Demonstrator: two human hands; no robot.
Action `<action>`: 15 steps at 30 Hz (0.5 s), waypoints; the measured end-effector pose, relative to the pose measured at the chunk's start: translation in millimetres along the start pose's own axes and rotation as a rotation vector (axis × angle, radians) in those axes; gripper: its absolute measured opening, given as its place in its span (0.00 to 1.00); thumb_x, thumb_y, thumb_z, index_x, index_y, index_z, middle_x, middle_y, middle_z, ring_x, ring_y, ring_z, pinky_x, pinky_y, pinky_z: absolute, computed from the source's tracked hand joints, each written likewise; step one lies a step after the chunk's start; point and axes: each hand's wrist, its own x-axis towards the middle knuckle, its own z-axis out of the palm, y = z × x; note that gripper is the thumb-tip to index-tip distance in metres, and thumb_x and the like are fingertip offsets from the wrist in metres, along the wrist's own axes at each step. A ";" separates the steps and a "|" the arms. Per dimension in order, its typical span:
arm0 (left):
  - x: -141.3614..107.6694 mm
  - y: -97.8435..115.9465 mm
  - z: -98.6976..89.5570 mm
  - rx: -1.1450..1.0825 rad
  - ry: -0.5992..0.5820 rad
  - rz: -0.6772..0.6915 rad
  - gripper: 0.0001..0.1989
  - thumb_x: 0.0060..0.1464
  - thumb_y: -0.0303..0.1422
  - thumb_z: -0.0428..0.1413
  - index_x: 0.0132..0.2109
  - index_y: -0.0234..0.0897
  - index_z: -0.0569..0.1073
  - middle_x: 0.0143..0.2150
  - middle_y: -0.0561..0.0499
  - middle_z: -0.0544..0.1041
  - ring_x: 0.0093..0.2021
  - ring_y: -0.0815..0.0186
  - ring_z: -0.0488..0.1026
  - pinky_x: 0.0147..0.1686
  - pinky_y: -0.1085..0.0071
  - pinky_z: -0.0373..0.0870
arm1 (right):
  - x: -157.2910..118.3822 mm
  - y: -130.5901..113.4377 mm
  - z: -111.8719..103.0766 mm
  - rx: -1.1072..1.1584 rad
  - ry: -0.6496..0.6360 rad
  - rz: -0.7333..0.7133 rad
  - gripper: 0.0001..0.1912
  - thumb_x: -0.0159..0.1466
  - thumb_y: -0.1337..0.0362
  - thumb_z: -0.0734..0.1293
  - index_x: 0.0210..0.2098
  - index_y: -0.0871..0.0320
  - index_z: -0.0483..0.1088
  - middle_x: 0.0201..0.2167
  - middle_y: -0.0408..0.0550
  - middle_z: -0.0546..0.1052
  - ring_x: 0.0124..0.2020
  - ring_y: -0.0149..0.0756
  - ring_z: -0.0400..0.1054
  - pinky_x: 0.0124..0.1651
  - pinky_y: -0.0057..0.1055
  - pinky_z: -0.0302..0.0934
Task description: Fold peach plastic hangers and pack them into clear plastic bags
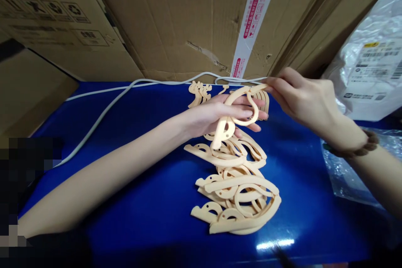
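Observation:
A beige plastic folding clothes hanger [221,134] is held above the blue table. My left hand [211,114] has it between the thumb, which lies across its looped part, and the fingers behind it. At its far right end, my right hand [297,92] pinches the tip between thumb and fingers. Below my left hand lies a pile of similar beige hangers [240,182], overlapping one another. Behind the hand are small hook-shaped pieces [198,92] and a stack of curved beige pieces [264,104], partly covered by my fingers.
Cardboard boxes [176,21] stand along the back and left of the blue table [150,201]. A white cable [103,119] runs along the back edge and down the left. On the right are a labelled plastic package [351,79] and a clear bag [342,176].

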 end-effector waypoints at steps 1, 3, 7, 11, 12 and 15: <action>-0.4 -0.6 -0.6 0.009 -0.007 -0.008 0.14 0.59 0.24 0.60 0.53 0.36 0.77 0.53 0.44 0.81 0.42 0.65 0.81 0.28 0.77 0.73 | -0.6 -4.3 -4.9 -0.006 -0.001 0.007 0.28 0.79 0.53 0.49 0.56 0.58 0.76 0.43 0.53 0.82 0.28 0.31 0.67 0.25 0.32 0.45; -1.8 -0.6 -1.3 0.044 -0.009 0.003 0.16 0.57 0.23 0.60 0.53 0.36 0.76 0.54 0.44 0.80 0.45 0.62 0.81 0.27 0.76 0.72 | -1.0 -13.1 -13.6 -0.005 -0.011 0.009 0.26 0.79 0.57 0.50 0.60 0.56 0.74 0.40 0.52 0.82 0.26 0.31 0.66 0.25 0.33 0.43; -3.2 0.5 -1.2 0.314 0.097 0.102 0.12 0.55 0.23 0.58 0.47 0.37 0.72 0.48 0.45 0.76 0.43 0.63 0.78 0.29 0.74 0.69 | 6.0 -20.4 -13.7 0.282 -0.102 0.154 0.22 0.77 0.59 0.53 0.61 0.54 0.73 0.39 0.52 0.82 0.29 0.35 0.69 0.29 0.33 0.46; 0.7 -1.5 -1.8 0.970 0.299 0.269 0.14 0.49 0.16 0.53 0.39 0.37 0.67 0.43 0.49 0.72 0.44 0.64 0.72 0.42 0.68 0.70 | 17.8 -0.2 16.8 0.522 -0.319 0.258 0.19 0.75 0.57 0.57 0.43 0.57 0.78 0.28 0.47 0.79 0.29 0.34 0.70 0.34 0.31 0.55; 1.8 -1.7 -2.6 1.060 0.340 0.286 0.14 0.48 0.15 0.52 0.38 0.37 0.65 0.42 0.50 0.71 0.43 0.65 0.71 0.44 0.67 0.68 | 18.8 7.4 26.5 0.517 -0.342 0.302 0.19 0.75 0.59 0.57 0.39 0.58 0.77 0.27 0.48 0.79 0.29 0.34 0.70 0.35 0.31 0.56; 3.4 0.4 -6.8 1.046 0.434 0.233 0.11 0.53 0.18 0.53 0.38 0.39 0.64 0.36 0.54 0.70 0.36 0.66 0.68 0.39 0.69 0.65 | 15.4 25.6 52.2 0.438 -0.372 0.461 0.19 0.75 0.60 0.56 0.45 0.63 0.76 0.33 0.58 0.81 0.30 0.39 0.71 0.36 0.35 0.57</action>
